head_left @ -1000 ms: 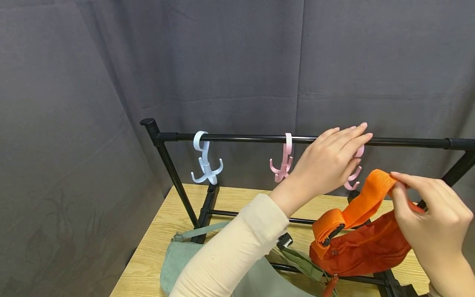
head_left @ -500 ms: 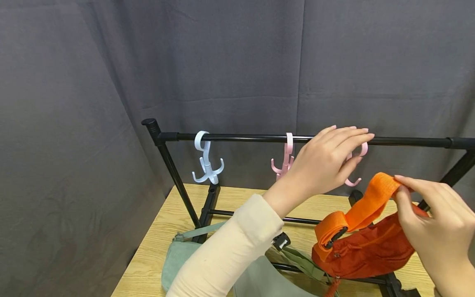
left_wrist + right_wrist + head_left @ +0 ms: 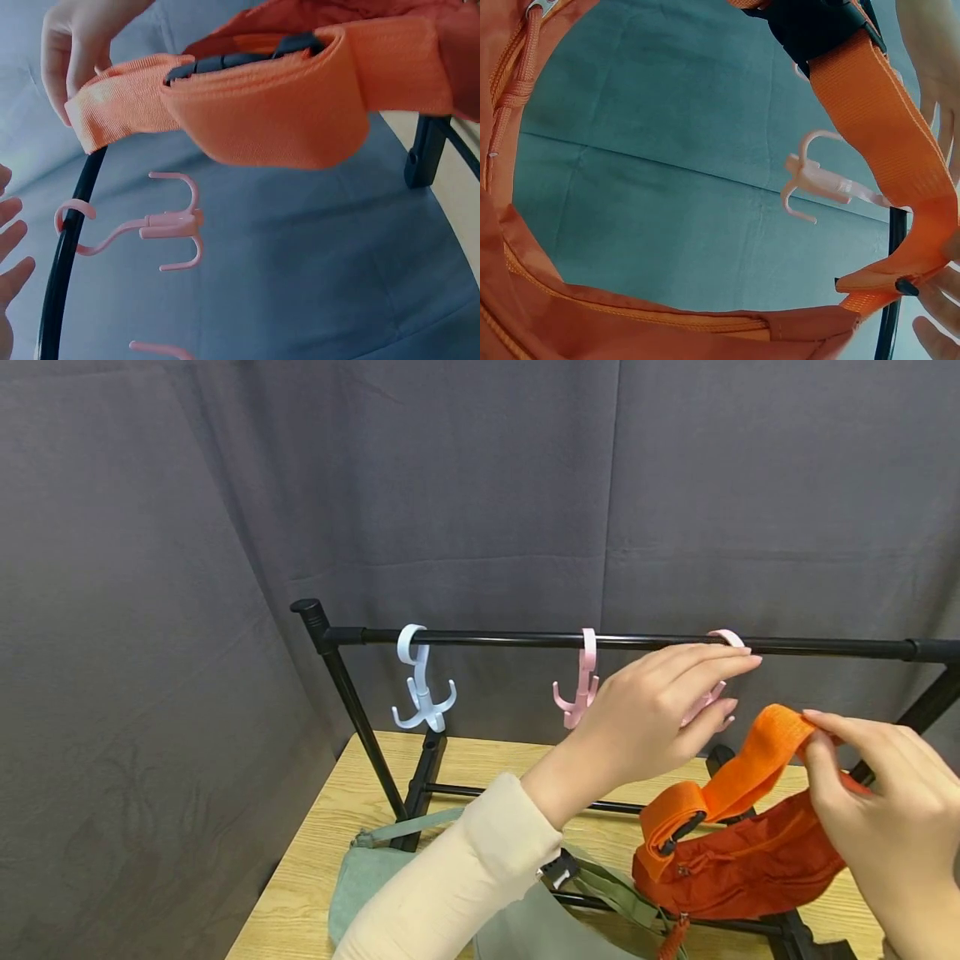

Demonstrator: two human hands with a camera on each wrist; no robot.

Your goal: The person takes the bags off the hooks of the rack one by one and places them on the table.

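Note:
Pinched between my right thumb and fingers (image 3: 885, 785) is the orange strap of a rust-red waist bag (image 3: 742, 872), which hangs below the hand with a black buckle (image 3: 684, 833) on its strap. My left hand (image 3: 652, 702) reaches across with its fingers extended, overlapping the right-hand pink hook hanger (image 3: 726, 637) in the head view. In the left wrist view, the left fingers (image 3: 11, 240) stand apart from that pink hanger (image 3: 172, 223), which hangs on the black bar (image 3: 56, 292). Through the strap loop, the right wrist view shows a pink hanger (image 3: 821, 182).
Another pink hanger (image 3: 579, 693) and a light blue hanger (image 3: 422, 693) hang farther left on the rack's top bar (image 3: 487, 639). A sage green bag (image 3: 367, 881) and a green strap (image 3: 611, 893) lie on the wooden table (image 3: 300, 860), below my left sleeve. Behind is a grey curtain.
My left hand has come down from the bar, and the top of the right-hand pink hanger now shows above it. The right hand and the orange strap have shifted slightly right.

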